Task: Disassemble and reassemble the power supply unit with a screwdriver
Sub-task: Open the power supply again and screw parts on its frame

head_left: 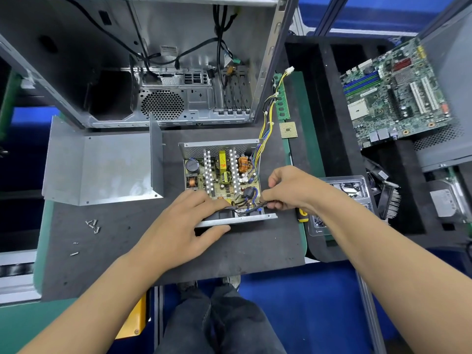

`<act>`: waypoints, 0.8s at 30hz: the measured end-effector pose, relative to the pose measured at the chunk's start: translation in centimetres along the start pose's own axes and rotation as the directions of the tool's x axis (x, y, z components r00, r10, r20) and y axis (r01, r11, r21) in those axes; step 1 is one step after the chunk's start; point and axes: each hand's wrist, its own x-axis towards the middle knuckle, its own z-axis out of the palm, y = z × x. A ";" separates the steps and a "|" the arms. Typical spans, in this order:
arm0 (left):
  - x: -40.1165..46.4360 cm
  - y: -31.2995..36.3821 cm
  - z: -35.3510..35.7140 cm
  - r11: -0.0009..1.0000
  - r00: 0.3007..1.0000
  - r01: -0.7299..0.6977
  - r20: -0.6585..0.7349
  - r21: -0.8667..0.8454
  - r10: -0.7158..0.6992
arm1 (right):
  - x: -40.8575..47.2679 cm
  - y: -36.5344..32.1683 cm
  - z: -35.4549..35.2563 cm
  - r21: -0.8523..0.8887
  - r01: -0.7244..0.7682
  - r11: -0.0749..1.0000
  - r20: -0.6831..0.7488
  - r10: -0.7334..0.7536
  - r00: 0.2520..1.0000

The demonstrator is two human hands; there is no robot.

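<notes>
An open computer case (143,60) is seen at the back of the table (178,256), its top cut off by the frame edge. On the dark mat in front of it, the removed metal cover (102,167) of the power supply unit lies to the left. The power supply unit (222,175) itself sits at the centre of the mat, lid off, with its circuit board, heatsinks and coils exposed. A motherboard (393,98) is propped at the far right.

The near wall of the unit is held by the left hand (184,226), thumb outside and fingers curled over the edge, so the near-left corner is hidden. The right hand (291,190) is curled at the near-right corner, its fingers apparently pinched together on dark wires (251,209); the exact contact is hard to make out. A wire bundle (268,116) runs from the unit toward the case.

Only a yellow-and-black piece of the screwdriver (302,215) is visible, beneath the right wrist. Loose screws (93,225) lie well apart, on the mat's left side.
</notes>
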 end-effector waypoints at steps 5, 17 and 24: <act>0.0 0.0 0.1 1.000 1.000 -0.011 -0.013 0.005 0.011 | -0.4 -0.2 -0.3 0.025 0.009 1.000 0.077 -0.011 0.997; 0.0 0.0 0.1 1.000 1.000 -0.003 0.000 0.001 0.003 | 0.6 0.3 0.3 -0.204 0.116 0.972 0.004 -0.118 0.993; 0.0 0.1 0.0 1.000 1.000 0.001 0.006 -0.006 -0.001 | 0.9 -1.0 0.5 -0.349 0.105 0.931 -0.010 -0.116 0.993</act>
